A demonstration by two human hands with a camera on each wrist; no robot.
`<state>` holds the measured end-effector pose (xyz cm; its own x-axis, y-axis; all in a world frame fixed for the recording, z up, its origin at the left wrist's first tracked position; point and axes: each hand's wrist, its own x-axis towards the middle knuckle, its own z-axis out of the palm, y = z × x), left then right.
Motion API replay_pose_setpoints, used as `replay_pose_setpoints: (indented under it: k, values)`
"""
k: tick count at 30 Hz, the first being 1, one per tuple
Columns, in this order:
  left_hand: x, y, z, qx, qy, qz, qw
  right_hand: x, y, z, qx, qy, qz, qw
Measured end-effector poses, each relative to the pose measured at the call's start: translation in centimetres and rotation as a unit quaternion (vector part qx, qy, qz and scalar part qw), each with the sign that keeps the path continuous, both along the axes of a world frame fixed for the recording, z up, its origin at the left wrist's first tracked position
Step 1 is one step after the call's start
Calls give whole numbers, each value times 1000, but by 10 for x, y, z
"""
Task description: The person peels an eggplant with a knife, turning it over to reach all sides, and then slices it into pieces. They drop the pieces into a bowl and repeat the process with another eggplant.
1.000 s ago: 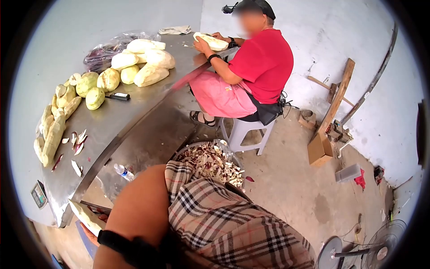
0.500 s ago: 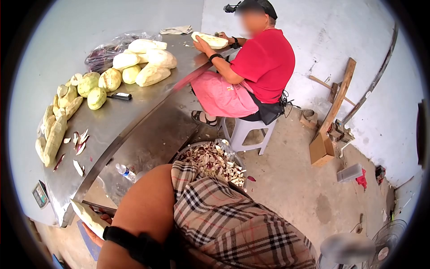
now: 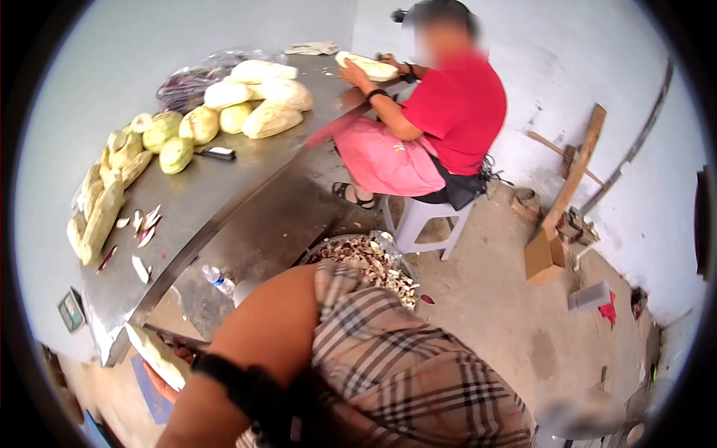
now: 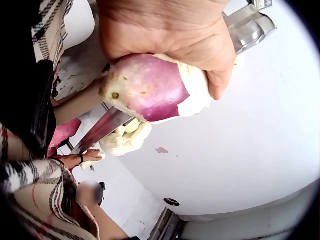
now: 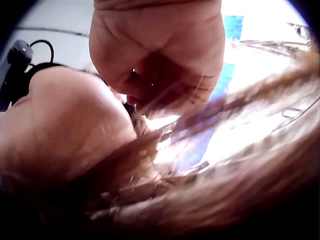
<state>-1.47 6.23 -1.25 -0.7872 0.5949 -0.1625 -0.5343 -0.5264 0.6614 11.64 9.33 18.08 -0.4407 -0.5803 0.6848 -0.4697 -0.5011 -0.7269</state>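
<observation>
My left hand grips a partly peeled vegetable from above in the left wrist view. Its tip has purple skin and a brown spot, and white flesh shows on the side by the fingers. In the head view its long pale side appears at the lower left, partly covered by my right arm. In the right wrist view my right hand has its fingers folded inward. Motion blur and shadow fill the space under the palm, and I cannot tell what it holds.
Several peeled vegetables lie on the metal table beside purple and white peel scraps. A person in a red shirt sits at its far end, holding another. A tub of peelings stands on the floor, with a fan at lower right.
The head view has shifted, so the table and seated person appear farther right. My right arm has moved slightly right in view; the pale vegetable stays at the lower left.
</observation>
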Motion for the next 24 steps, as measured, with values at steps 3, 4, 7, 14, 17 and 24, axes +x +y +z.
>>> replay_pose_setpoints:
  k: [3, 4, 7, 14, 17, 24]
  values:
    - [-4, -20, 1, 18, -12, 11, 1000, -45, 23, -40, 41, -122, -13, 992]
    - [-4, -26, 2, 28, -20, 9, 999, -50, 38, -45, -20, -124, -106, 986]
    - [0, -35, 3, 83, -35, -52, 995, -64, 103, -94, 54, -298, -289, 908]
    - [-6, -36, -7, 176, -121, -132, 968, -38, 125, -187, 304, -293, -346, 838]
    - [-8, -37, -7, 178, -82, -162, 967, -37, 108, -191, 296, -334, -288, 847]
    - [-5, -44, 3, 169, -51, -112, 978, -40, 106, -177, 212, -453, -360, 788]
